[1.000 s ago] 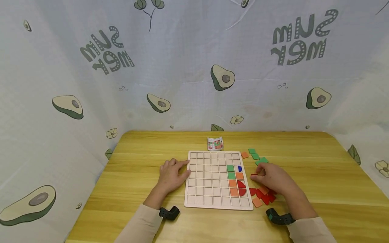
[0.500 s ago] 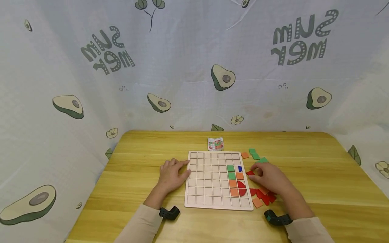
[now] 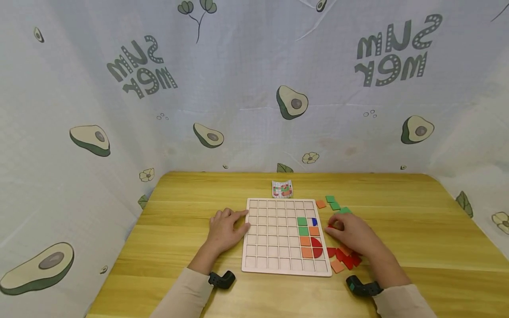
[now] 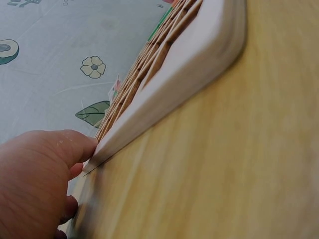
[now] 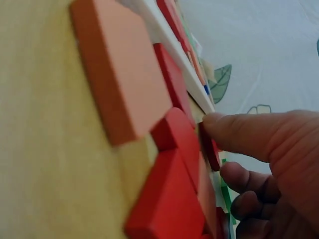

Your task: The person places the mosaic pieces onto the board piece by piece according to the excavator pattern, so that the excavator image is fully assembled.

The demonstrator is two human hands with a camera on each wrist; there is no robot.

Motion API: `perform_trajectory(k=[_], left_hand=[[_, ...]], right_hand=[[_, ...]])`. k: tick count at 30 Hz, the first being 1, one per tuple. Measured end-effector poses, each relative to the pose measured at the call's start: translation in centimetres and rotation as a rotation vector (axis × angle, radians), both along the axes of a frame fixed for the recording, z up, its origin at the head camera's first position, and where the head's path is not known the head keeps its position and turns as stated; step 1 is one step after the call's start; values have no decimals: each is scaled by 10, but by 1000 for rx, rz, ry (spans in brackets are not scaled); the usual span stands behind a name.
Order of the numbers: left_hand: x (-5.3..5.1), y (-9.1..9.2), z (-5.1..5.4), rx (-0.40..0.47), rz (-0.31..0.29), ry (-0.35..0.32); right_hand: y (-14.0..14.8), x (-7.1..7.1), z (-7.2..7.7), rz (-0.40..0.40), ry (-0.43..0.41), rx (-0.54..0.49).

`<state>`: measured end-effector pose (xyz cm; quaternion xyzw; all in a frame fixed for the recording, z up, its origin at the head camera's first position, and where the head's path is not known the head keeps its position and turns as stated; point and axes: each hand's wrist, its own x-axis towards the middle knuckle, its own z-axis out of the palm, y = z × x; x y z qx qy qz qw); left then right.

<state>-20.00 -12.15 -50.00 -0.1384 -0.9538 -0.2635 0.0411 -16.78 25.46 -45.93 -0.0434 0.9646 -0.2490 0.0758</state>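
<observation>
A pale wooden grid board (image 3: 278, 240) lies in front of me, with green, orange, red and blue pieces in its right-hand cells. My left hand (image 3: 224, 229) rests at its left edge, thumb and forefinger spread and touching the rim. Just off the right edge, my right hand (image 3: 355, 232) pinches a small red tile (image 5: 209, 147) between thumb and fingers. Most of that tile is hidden by the fingers in the head view. Below the hand lie loose red tiles (image 3: 347, 260) and orange tiles (image 3: 337, 266), some overlapping.
Beyond the board's far edge stands a small printed pattern card (image 3: 282, 189). Loose green tiles (image 3: 335, 206) and an orange tile (image 3: 320, 204) lie near the far right corner. A patterned cloth (image 3: 246, 88) hangs behind the wooden table (image 3: 179, 194).
The red tile, first seen edge-on, turned to show its face and is now mostly covered by the right fingers. That hand shifted slightly; the left hand stayed still.
</observation>
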Motion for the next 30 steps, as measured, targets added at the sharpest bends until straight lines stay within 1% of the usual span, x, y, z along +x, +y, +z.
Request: perform_trajectory(k=[10, 13, 20, 26, 30], left_hand=[[1, 1, 1, 6, 6, -1], [1, 1, 1, 7, 4, 7], [0, 1, 1, 5, 5, 4], [0, 1, 1, 6, 7, 7], [0, 1, 1, 9, 9, -4]], right_hand=[[10, -1, -2, 1, -24, -13], [11, -1, -1, 12, -30, -20], [16, -2, 2, -33, -41, -33], [17, -2, 3, 10, -25, -36], [17, -3, 2, 7, -20, -24]])
